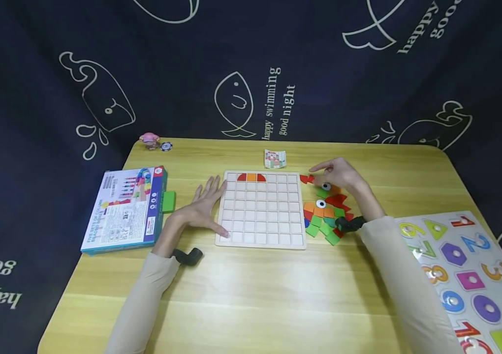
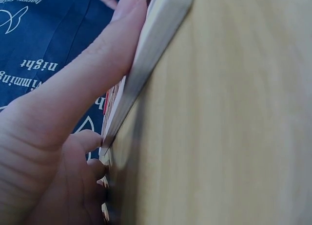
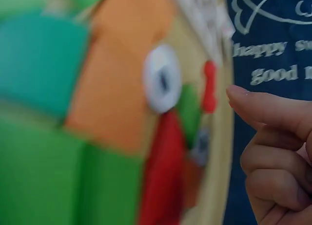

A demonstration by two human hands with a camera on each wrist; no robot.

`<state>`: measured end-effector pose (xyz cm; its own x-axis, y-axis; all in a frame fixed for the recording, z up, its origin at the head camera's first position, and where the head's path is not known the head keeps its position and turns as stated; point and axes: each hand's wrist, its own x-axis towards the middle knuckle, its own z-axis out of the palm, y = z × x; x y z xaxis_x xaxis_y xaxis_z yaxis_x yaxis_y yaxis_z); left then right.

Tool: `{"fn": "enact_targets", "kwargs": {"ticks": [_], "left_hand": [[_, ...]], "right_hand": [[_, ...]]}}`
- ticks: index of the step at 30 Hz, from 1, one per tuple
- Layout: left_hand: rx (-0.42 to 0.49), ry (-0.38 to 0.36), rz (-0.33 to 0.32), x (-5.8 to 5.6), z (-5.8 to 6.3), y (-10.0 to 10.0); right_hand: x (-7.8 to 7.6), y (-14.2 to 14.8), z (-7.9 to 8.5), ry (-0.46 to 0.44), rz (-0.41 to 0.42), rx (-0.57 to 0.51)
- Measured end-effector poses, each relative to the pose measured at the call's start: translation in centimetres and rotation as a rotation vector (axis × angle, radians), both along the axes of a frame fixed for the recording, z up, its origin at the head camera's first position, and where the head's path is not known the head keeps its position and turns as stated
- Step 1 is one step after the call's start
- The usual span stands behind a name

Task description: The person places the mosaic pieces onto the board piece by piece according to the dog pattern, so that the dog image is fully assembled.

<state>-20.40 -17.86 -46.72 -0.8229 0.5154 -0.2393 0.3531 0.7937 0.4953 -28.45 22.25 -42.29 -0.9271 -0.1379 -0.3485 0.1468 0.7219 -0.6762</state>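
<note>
A square grid board [image 1: 261,211] lies on the table with two red rounded pieces and an orange square [image 1: 251,177] between them in its top row. My left hand [image 1: 202,209] is spread along the board's left side, thumb [image 2: 97,64] resting on the near corner, as the left wrist view also shows. Over the far end of a heap of coloured tiles [image 1: 317,221], my right hand [image 1: 341,173] holds its index finger [image 3: 273,108] out, the other fingers bent. Small red tiles [image 1: 305,179] lie just below that fingertip. Nothing shows in its grasp.
Behind the board lies a small pattern card [image 1: 275,159]. To the left are a toy box [image 1: 122,211], a green block [image 1: 169,201] and a pink figurine [image 1: 149,140]. A number-and-shape puzzle board [image 1: 468,260] occupies the right side, partly under the right sleeve [image 1: 401,275].
</note>
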Motion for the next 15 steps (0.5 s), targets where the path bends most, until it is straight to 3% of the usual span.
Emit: {"fn": "enact_targets", "kwargs": {"ticks": [5,11,15], "left_hand": [[-0.003,0.0,0.006,0.0,0.2,-0.2],[-0.007,0.001,0.011,0.0,-0.1,-0.2],[-0.002,0.006,0.007,0.0,-0.1,-0.3]], "right_hand": [[-0.5,0.6,-1.6,-0.031,0.008,-0.026],[-0.9,0.1,-1.9,-0.042,-0.039,-0.046],[-1.0,0.3,-2.3,-0.028,-0.026,-0.06]]}}
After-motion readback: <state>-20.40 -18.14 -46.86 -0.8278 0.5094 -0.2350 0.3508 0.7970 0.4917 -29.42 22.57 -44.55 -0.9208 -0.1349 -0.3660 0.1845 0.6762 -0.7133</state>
